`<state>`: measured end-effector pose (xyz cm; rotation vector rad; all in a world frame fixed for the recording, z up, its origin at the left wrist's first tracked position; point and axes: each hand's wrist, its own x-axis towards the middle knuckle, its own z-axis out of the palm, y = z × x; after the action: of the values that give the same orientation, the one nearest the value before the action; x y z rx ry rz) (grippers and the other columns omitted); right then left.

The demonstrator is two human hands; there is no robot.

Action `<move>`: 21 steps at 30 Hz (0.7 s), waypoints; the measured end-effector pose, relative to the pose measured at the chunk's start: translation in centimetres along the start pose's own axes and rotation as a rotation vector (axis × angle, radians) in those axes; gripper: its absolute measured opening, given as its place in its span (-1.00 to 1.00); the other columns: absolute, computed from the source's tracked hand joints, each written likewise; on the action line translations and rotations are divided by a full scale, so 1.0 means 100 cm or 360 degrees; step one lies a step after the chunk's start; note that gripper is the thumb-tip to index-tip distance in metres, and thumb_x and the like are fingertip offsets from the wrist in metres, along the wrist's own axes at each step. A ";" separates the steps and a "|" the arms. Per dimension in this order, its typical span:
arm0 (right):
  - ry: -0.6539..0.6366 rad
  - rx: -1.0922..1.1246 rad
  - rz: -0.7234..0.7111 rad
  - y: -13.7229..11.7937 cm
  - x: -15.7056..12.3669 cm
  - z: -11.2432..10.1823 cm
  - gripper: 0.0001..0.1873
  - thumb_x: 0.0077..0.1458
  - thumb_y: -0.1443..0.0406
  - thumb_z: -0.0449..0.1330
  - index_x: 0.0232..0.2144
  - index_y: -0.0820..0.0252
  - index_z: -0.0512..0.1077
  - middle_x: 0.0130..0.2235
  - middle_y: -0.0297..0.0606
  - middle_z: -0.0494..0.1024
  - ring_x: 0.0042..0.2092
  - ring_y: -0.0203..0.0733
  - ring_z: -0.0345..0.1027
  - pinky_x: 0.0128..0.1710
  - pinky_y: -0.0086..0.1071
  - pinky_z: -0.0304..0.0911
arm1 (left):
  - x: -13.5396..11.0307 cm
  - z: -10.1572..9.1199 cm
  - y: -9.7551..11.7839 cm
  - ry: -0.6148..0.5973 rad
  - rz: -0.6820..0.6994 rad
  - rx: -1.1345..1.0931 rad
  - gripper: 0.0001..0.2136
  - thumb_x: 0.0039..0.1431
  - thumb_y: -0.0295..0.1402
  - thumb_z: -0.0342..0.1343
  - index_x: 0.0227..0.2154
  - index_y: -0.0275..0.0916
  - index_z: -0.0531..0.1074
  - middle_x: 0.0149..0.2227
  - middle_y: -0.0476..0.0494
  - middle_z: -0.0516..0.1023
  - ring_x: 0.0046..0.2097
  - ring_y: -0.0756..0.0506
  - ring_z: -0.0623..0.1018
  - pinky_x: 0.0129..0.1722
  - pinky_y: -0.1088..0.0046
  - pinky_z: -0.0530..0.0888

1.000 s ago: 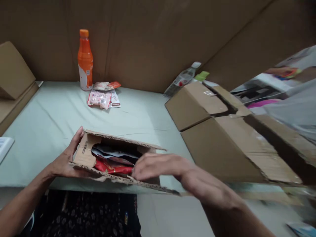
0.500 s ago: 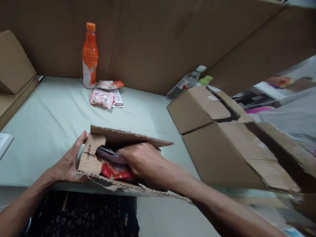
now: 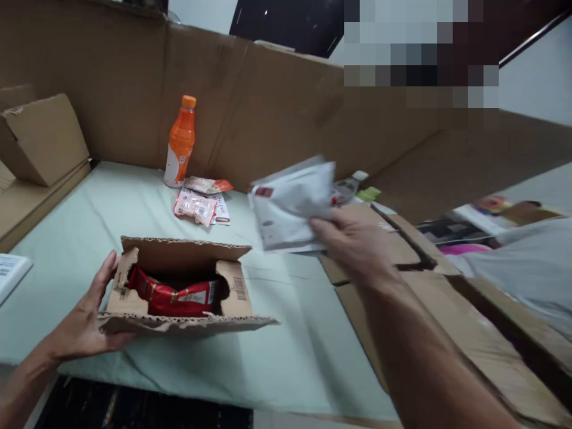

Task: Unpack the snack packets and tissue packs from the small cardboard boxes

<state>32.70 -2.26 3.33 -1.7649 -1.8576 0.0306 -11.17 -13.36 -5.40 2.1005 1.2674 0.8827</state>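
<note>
A small open cardboard box (image 3: pixel 179 253) stands near the front edge of the pale green table (image 3: pixel 89 226). A red packet (image 3: pixel 176 293) lies inside it. My left hand (image 3: pixel 84 322) holds the box by its left side, fingers curled round the wall and bottom flap. My right hand (image 3: pixel 353 241) is raised over the table to the right of the box. It is closed on a white and grey pouch (image 3: pixel 290 205), which is blurred by motion.
An orange drink bottle (image 3: pixel 180 143) stands at the back by the cardboard wall, with several small snack packets (image 3: pixel 199 202) before it. A large flattened carton (image 3: pixel 429 298) fills the right side. Another folded box (image 3: pixel 40 140) sits at far left, a white labelled item (image 3: pixel 11 271) at the left edge.
My right hand was inside the small box and has come out upward and to the right with the white and grey pouch. The red packet stays in the box. The view has tilted up.
</note>
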 end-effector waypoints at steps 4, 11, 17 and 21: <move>0.0092 -0.0094 0.0200 0.005 0.033 0.031 -0.77 -0.01 0.29 0.08 -0.60 0.17 0.49 -0.62 -0.24 0.45 -0.40 -0.05 0.43 -0.36 -0.31 0.27 | -0.003 0.007 -0.002 0.0025 0.0018 0.0036 0.21 0.05 -0.01 0.36 0.48 0.06 -0.49 0.51 -0.30 -0.02 0.35 -0.61 0.31 0.26 -0.22 0.44; 0.0159 0.0625 -0.0135 -0.058 0.016 0.019 -0.75 0.23 0.19 0.18 -0.21 0.18 0.61 -0.28 -0.17 0.68 -0.28 -0.12 0.55 -0.23 -0.26 0.42 | -0.002 0.002 0.006 -0.0104 0.0090 -0.0125 0.14 0.12 0.02 0.33 0.47 0.17 -0.46 0.54 -0.02 -0.16 0.46 -0.51 0.10 0.41 -0.25 0.23; -0.1072 0.0874 -0.0895 -0.137 -0.037 -0.047 -0.81 0.33 0.31 0.20 -0.10 0.11 0.61 -0.20 -0.28 0.70 -0.24 -0.25 0.59 -0.25 -0.40 0.45 | 0.000 0.002 0.001 -0.0157 0.0086 -0.0251 0.13 0.13 -0.01 0.33 0.47 0.15 -0.46 0.54 -0.10 -0.17 0.47 -0.54 0.08 0.42 -0.25 0.16; -0.1621 0.0223 -0.1040 -0.161 -0.040 -0.018 -0.79 0.25 0.33 0.26 -0.07 0.18 0.59 -0.10 -0.16 0.68 -0.12 -0.12 0.57 -0.17 -0.35 0.40 | 0.001 0.002 0.000 -0.0157 0.0095 -0.0287 0.11 0.15 0.00 0.32 0.48 0.11 -0.43 0.54 -0.13 -0.17 0.46 -0.54 0.09 0.41 -0.21 0.17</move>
<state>18.64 -8.61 9.62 -0.9874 -2.9500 0.9204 -10.98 -13.28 -5.48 2.0218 1.0400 0.8737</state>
